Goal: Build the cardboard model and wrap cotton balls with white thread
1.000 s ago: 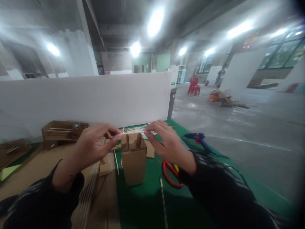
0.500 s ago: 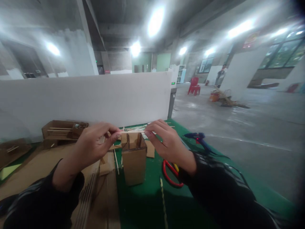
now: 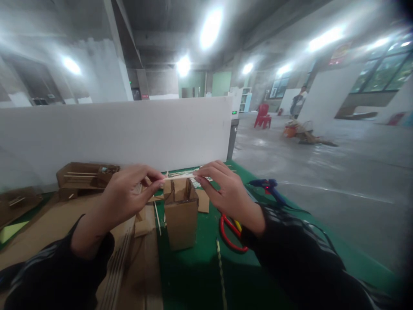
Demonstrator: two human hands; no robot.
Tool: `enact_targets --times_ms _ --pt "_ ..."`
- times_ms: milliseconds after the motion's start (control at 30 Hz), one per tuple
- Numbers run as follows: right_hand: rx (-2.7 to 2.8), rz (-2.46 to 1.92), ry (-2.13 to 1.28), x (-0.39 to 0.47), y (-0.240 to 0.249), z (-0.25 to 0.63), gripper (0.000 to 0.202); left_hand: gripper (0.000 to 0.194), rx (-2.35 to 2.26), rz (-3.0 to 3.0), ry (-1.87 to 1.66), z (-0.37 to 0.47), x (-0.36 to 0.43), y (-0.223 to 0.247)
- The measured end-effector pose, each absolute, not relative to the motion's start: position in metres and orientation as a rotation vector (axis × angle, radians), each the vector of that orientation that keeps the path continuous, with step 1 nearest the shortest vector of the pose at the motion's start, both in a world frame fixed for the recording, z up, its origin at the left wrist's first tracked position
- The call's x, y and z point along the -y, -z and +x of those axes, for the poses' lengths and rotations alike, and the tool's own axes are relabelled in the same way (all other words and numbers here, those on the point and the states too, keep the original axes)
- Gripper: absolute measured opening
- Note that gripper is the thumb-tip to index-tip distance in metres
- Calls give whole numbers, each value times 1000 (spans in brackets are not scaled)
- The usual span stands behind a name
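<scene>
A thin wooden stick is stretched level between my two hands, over the far top edge of a small cardboard box. My left hand pinches its left end between thumb and fingertips. At the other end, my right hand pinches it the same way. The box stands upright with an open top, and dark strips show along its upper edges. Whether the stick touches the box, I cannot tell. A small flat cardboard piece lies behind the box, close to my right hand.
Red-handled scissors lie under my right wrist, with a blue glue gun beyond. A twisted rod lies in front on the green table. Leftward are cardboard sheets, several sticks and a cardboard model. A white partition stands behind.
Both hands stay almost in place, still pinching the stick. The box has shifted very slightly. In the far background a standing person has changed posture.
</scene>
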State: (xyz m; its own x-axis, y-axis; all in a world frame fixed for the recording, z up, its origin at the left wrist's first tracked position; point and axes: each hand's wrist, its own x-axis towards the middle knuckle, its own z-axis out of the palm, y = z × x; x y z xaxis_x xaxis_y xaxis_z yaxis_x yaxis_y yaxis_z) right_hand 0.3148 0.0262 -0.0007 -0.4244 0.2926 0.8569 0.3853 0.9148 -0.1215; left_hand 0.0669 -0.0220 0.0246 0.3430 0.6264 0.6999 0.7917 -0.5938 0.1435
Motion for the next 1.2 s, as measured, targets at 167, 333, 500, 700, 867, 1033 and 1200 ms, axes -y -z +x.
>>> enact_targets --times_ms 167,333,500,700,867,1033,1200 --pt "2026 -490 115 -26 1 315 11 14 1288 -2380 1099 69 22 -24" --pt "2010 -483 121 -26 1 315 8 11 1275 -2375 1122 69 22 -24" --pt "1995 -473 127 -26 3 314 9 11 1285 -2362 1115 69 22 -23" --pt "1973 -473 132 -25 2 314 11 12 1262 -2386 1140 68 22 -21" --pt "1967 -434 129 -20 -1 315 10 9 1229 -2364 1162 70 26 -22" --pt "1980 -395 120 -8 -5 316 10 4 1172 -2323 1181 73 34 -25" --pt "2024 -372 128 2 -9 317 11 5 1099 -2351 1124 74 39 -31"
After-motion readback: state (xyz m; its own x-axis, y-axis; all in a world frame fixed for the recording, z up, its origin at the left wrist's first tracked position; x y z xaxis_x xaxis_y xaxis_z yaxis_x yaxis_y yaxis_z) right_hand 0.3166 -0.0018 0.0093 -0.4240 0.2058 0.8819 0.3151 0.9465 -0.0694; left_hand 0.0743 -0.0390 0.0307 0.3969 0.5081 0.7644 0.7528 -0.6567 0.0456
